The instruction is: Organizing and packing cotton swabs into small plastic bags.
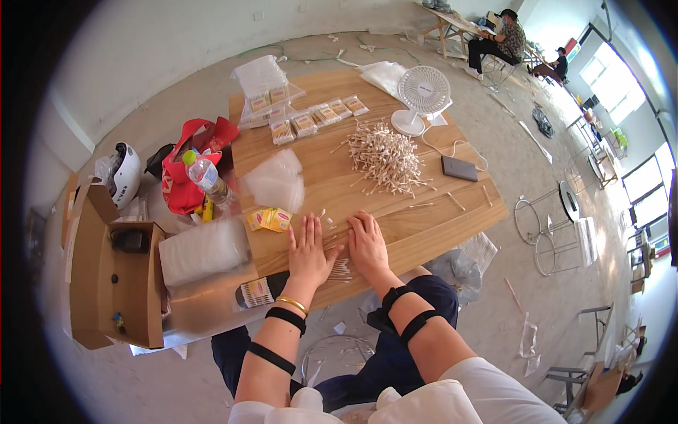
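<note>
My left hand [309, 247] lies flat near the table's front edge, fingers stretched forward and thumb out to the right. Beside it my right hand [367, 245] rests palm down, fingers extended and slightly bent. Between and partly under the hands are loose cotton swabs [340, 270], lying roughly side by side; what is under the palms is hidden. A large heap of cotton swabs [385, 157] lies beyond the right hand. Yellow printed cards [270, 219] sit just left of my left fingertips. By my left wrist, a row of swabs [256, 292] lies on a dark surface.
Clear plastic bags [275, 180] and packed swab packets [305, 124] lie farther back on the wooden table [438, 212]. A white fan [424, 90] and a grey power bank [459, 168] stand right. Leftward are a bottle [206, 173], a bag stack [203, 253] and a cardboard box [113, 275].
</note>
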{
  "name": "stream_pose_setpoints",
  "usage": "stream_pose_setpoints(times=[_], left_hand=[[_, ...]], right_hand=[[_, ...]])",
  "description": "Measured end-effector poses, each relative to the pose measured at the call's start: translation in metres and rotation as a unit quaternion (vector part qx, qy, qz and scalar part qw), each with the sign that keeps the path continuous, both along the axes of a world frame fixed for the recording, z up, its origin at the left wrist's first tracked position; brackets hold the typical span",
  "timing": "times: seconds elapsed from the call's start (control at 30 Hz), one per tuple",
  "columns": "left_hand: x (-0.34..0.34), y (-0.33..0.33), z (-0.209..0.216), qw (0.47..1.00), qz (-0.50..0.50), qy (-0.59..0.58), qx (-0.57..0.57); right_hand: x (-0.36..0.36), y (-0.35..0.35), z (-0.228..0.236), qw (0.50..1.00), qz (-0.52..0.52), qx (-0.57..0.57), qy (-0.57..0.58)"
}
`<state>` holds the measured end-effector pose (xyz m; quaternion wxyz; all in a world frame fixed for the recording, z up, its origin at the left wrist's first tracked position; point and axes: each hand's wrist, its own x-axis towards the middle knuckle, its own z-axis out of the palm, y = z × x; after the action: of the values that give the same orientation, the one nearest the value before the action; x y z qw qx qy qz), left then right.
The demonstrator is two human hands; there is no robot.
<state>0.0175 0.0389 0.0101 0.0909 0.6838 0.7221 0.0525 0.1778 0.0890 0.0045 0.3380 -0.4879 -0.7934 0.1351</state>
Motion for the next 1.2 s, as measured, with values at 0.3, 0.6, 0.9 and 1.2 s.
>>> stream_pose_setpoints(times=[0.3,0.6,0.9,1.2], left_hand=[[-0.016,-0.032,0.002,0.990,-0.144,-0.002,0.001],[-0.005,-0.031,0.006,0.976,-0.171,-0.107,0.079],[-0.001,-0.042,-0.002,0.917,0.043,-0.339,0.207],[0.023,-0.020,-0.008,0.869,0.052,-0.461,0.172]], right_hand=[[0.001,0.001,-0.002,1.000,0.004,-0.009,0.017],[0.002,0.000,0.001,1.000,0.009,-0.007,0.020],[0.003,0.001,0.004,0.996,0.016,-0.056,0.062],[-0.043,-0.019,0.005,0.933,0.179,-0.174,0.258]])
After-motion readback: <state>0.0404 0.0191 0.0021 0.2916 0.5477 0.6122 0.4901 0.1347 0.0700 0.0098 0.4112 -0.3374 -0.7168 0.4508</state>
